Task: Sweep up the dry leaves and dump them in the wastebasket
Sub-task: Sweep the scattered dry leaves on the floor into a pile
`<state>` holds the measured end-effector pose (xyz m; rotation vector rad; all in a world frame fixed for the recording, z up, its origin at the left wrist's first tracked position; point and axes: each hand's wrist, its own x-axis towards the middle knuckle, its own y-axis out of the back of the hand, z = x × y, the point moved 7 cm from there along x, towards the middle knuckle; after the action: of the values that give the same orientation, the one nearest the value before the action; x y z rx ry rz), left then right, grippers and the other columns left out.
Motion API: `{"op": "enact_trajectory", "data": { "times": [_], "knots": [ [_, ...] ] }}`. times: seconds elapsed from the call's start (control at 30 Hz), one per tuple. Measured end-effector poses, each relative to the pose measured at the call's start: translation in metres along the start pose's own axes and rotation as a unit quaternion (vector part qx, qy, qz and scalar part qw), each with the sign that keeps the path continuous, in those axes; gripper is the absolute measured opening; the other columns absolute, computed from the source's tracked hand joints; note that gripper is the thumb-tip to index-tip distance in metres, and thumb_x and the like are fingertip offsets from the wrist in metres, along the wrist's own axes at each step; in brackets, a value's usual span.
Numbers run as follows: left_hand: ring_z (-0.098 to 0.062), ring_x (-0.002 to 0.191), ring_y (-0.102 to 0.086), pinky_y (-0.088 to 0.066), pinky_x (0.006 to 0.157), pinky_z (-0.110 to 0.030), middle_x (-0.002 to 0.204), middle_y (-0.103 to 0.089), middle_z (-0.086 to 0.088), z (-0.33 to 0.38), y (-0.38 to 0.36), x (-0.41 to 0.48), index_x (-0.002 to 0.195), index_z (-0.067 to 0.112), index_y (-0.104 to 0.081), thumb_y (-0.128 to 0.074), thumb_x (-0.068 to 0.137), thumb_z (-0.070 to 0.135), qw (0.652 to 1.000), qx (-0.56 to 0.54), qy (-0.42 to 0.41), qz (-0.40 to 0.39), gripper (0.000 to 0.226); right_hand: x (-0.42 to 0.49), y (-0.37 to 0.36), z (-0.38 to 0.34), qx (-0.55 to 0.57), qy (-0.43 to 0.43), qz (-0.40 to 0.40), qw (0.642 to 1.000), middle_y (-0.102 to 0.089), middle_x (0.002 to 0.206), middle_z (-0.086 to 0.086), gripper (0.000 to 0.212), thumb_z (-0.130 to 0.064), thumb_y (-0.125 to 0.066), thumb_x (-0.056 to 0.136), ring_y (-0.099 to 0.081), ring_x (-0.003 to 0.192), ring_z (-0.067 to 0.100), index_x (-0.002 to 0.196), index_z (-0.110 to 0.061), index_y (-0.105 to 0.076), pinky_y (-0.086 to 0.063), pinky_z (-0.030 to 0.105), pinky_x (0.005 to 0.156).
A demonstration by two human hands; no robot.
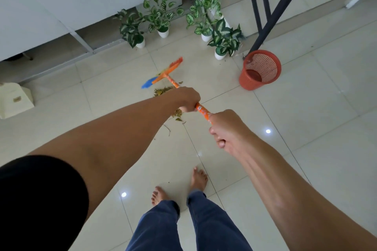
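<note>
Sweep step in hand: both hands clamped on broom, leaves only part-gathered at centre frame.

L hand [186,99] wraps the orange handle lower down and R hand [224,128] grips it nearer the top, w/ a short bit of handle showing btwn them. Broom [165,74] head sits just above the dry leaves [161,91]. The pile is partly hidden by the L hand, and strays + a twig lie just below it. Wastebasket [247,82] is upper right, well apart from the pile. Next, prob: pull strays into one heap, then lift it, but no dustpan in view. Open tile lower & right. Potted plants [222,40] & railing [271,12] crowd the upper edge by the basket.
</note>
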<state>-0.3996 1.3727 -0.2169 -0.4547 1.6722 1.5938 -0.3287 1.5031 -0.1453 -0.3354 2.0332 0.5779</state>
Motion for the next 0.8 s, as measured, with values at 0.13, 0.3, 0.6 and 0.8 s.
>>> {"op": "enact_trajectory", "data": {
  "times": [0.13,0.3,0.6,0.8],
  "knots": [
    [-0.024,0.081,-0.055,-0.045,0.072,-0.035,0.080,-0.056,-0.002,0.026,-0.015,0.005,0.095,0.009,-0.061,-0.049,0.093,0.021,0.998,0.011,-0.042,-0.054,0.017,-0.009,0.000,0.016,0.025,-0.028,-0.005,0.999,-0.038,0.065,0.006,0.018,-0.012,-0.041,0.094,-0.025,0.044,0.016,0.077,-0.014,-0.044,-0.021,0.017,0.039],
    [-0.021,0.085,-0.059,-0.046,0.072,-0.034,0.089,-0.064,-0.001,0.049,-0.024,0.006,0.092,0.015,-0.064,-0.053,0.092,0.032,0.995,0.013,-0.063,-0.081,0.020,-0.033,0.028,0.031,0.058,-0.018,-0.015,0.998,-0.042,0.060,0.004,0.019,-0.011,-0.043,0.095,-0.026,0.040,0.014,0.105,-0.006,-0.058,-0.020,0.015,0.033],
    [-0.021,0.072,-0.055,-0.043,0.061,-0.031,0.069,-0.054,0.002,0.072,0.008,0.006,0.068,0.016,-0.052,-0.048,0.094,0.029,0.996,0.051,-0.069,-0.015,0.029,-0.054,0.045,0.035,0.108,-0.045,0.003,0.993,-0.035,0.054,0.000,0.019,-0.015,-0.041,0.098,-0.020,0.032,0.010,0.084,-0.016,-0.054,-0.017,0.017,0.035],
    [-0.021,0.076,-0.055,-0.043,0.064,-0.031,0.074,-0.056,0.002,0.104,-0.028,0.008,0.083,0.015,-0.059,-0.050,0.094,0.033,0.990,0.056,-0.104,-0.076,0.023,-0.061,0.042,0.065,0.133,-0.076,0.004,0.988,-0.036,0.053,0.002,0.018,-0.007,-0.041,0.095,-0.021,0.034,0.011,0.084,-0.011,-0.054,-0.017,0.019,0.040]
  ]
}}
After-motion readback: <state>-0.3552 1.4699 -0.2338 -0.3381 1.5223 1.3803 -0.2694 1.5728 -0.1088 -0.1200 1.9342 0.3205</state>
